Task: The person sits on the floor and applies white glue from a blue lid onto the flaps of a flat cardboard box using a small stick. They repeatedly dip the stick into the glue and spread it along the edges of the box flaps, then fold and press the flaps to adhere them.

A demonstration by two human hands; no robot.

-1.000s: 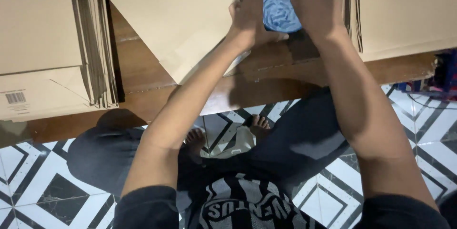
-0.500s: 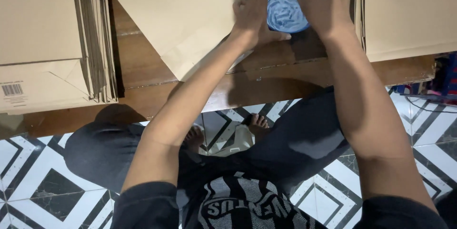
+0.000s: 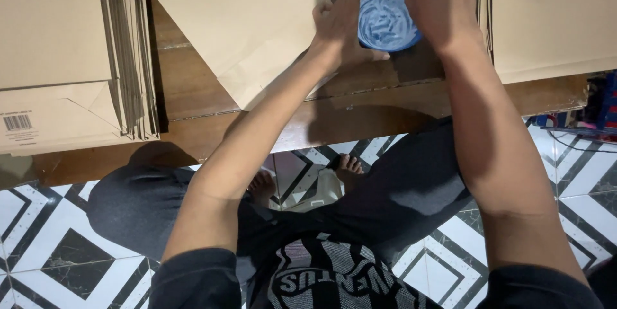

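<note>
Tubs: one round blue tub, streaked white inside, at the far edge of the wooden desk.
Paper stacks: two, a tan stack at left and another stack at right.
Loose sheets: one tan sheet, lying between the left stack and the tub.
Left hand: fingers curled against the tub's left side, touching it.
Right hand: closed into a fist over the tub's right rim; cannot tell what it pinches.
Floor: black-and-white patterned tiles below the desk.

Blue round tub streaked white inside; tan paper sheet at nine o'clock; brown wooden counter; floor tiled in black-and-white diamonds.
</note>
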